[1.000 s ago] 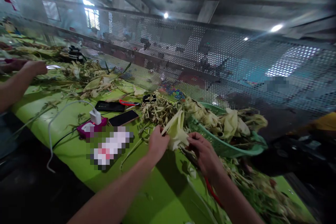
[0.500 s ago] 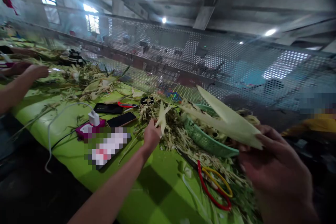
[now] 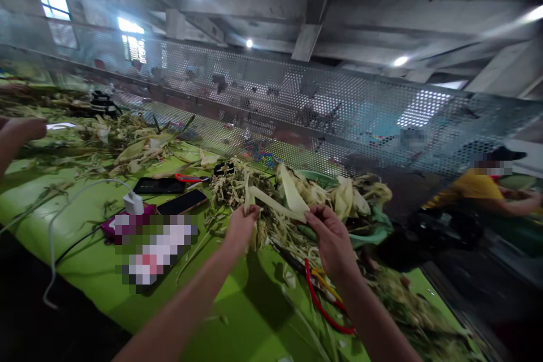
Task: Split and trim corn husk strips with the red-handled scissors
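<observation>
Over the front of the green table, my left hand [image 3: 241,227] is closed in a pinch on a small tied bunch of pale corn husk [image 3: 247,195]. My right hand [image 3: 333,235] pinches the lower end of a split corn husk [image 3: 293,192]. One strip of that husk reaches left toward the bunch; whether they touch I cannot tell. Behind the right hand stands a green basket [image 3: 380,231] filled with husks. Scissors [image 3: 323,308] with red and yellow handles lie below my right wrist, partly hidden by it. Shredded husk scraps [image 3: 271,237] lie beneath both hands.
Left on the table are two dark phones [image 3: 182,202], a purple power strip [image 3: 112,230] with a white charger [image 3: 133,202] and red-handled scissors [image 3: 190,178]. A perforated metal screen [image 3: 271,102] runs behind. A co-worker's hand [image 3: 21,127] is at far left; a person in yellow [image 3: 479,186] sits right.
My right hand has moved left and away from me, bringing the split husk close to the bunch in my left hand. The view has turned slightly right, showing more of the person in yellow.
</observation>
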